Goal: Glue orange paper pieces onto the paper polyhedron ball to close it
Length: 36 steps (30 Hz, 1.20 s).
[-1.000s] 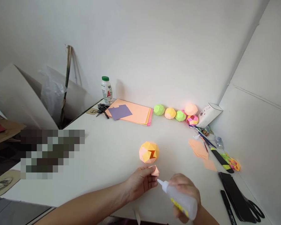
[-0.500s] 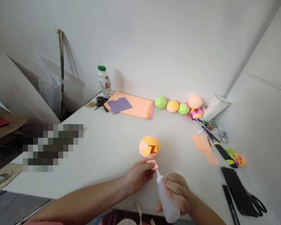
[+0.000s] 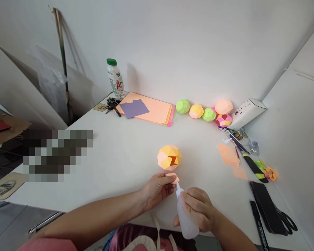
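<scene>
Bare table (image 3: 125, 157) left of paper ball (image 3: 169, 157), clutter along right edge

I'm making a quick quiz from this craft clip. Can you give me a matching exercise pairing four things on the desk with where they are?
Things:
1. glue bottle
2. small folded paper piece
3. purple sheet
4. green-capped bottle

Places:
A. on the orange paper stack
B. by the back wall
C. in the right hand
D. in the left hand

Pairs: 1-C, 2-D, 3-A, 4-B

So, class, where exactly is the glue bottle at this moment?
In the head view, low and right of centre: the glue bottle is in the right hand, its nozzle at the small paper piece held by the left hand.
</scene>
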{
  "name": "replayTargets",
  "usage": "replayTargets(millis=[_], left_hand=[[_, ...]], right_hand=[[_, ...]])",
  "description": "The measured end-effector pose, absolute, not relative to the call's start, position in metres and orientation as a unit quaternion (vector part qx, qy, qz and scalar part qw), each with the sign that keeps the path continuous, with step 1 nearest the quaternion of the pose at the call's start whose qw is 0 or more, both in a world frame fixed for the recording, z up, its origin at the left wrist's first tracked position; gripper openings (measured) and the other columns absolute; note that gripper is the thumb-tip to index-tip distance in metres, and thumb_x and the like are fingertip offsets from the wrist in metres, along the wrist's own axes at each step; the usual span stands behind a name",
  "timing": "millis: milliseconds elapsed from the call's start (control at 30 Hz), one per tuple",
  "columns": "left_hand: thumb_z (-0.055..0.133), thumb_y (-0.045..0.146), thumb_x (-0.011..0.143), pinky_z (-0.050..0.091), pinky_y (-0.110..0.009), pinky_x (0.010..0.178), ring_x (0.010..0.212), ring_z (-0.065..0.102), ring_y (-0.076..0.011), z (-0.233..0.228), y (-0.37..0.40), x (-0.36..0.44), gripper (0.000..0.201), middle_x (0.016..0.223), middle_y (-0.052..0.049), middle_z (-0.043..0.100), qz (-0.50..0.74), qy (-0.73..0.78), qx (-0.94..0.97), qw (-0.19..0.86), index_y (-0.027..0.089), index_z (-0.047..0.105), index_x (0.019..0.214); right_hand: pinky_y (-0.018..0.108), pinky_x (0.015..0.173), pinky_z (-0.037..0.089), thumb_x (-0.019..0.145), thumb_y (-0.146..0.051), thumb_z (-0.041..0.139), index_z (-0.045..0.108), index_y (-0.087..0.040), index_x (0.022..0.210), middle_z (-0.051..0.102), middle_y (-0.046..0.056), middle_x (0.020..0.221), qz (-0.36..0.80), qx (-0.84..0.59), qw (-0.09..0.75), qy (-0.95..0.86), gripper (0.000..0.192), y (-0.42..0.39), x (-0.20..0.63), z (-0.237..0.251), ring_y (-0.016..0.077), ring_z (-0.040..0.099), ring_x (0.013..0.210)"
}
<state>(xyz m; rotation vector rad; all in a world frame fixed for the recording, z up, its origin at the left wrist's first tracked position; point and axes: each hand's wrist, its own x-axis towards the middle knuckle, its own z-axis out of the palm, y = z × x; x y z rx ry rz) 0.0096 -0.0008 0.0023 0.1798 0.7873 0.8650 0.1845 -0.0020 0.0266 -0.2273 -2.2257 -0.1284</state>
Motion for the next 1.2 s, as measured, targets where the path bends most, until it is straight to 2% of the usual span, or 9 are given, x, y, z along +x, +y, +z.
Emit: replayTargets(millis=[267,533,800,1200], left_hand=[[0.083,0.021,0.063,0.042,-0.020,0.060,0.058,0.052,-0.0078,0.0015,-0.0001,0.0089,0.025,0.065,0.000,0.059,0.406,0.368,0.093,0.831,0.012,0.060,0.062],[0.084,0.025,0.060,0.041,-0.021,0.057,0.056,0.050,-0.0072,0.0034,-0.0010,0.0085,0.027,0.066,0.000,0.061,0.397,0.372,0.103,0.833,0.012,0.060,0.062],[0.085,0.027,0.057,0.040,-0.021,0.059,0.058,0.050,-0.0079,0.0053,0.0000,0.0085,0.030,0.065,0.000,0.059,0.397,0.379,0.111,0.829,0.012,0.060,0.061],[0.083,0.028,0.061,0.040,-0.021,0.060,0.058,0.048,-0.0079,0.0037,0.0004,0.0079,0.028,0.067,0.000,0.059,0.398,0.367,0.130,0.831,0.013,0.059,0.061]], right_hand=[[0.030,0.045,0.051,0.074,-0.024,0.077,0.055,-0.019,0.082,0.069,0.012,0.091,-0.041,-0.089,0.426,-0.900,0.024,-0.0034,0.1871,0.0206,0.0177,0.060,0.069],[0.030,0.047,0.051,0.082,-0.027,0.070,0.054,-0.014,0.091,0.069,0.013,0.089,-0.017,-0.092,0.441,-0.893,0.022,-0.0050,0.1786,0.0241,0.0173,0.059,0.068],[0.031,0.051,0.053,0.074,-0.030,0.077,0.056,-0.019,0.091,0.070,0.012,0.094,-0.009,-0.107,0.437,-0.893,0.029,-0.0040,0.1836,0.0276,0.0182,0.061,0.071],[0.030,0.048,0.052,0.078,-0.029,0.074,0.056,-0.015,0.095,0.070,0.013,0.088,-0.024,-0.093,0.442,-0.892,0.028,-0.0046,0.1804,0.0276,0.0182,0.061,0.067]])
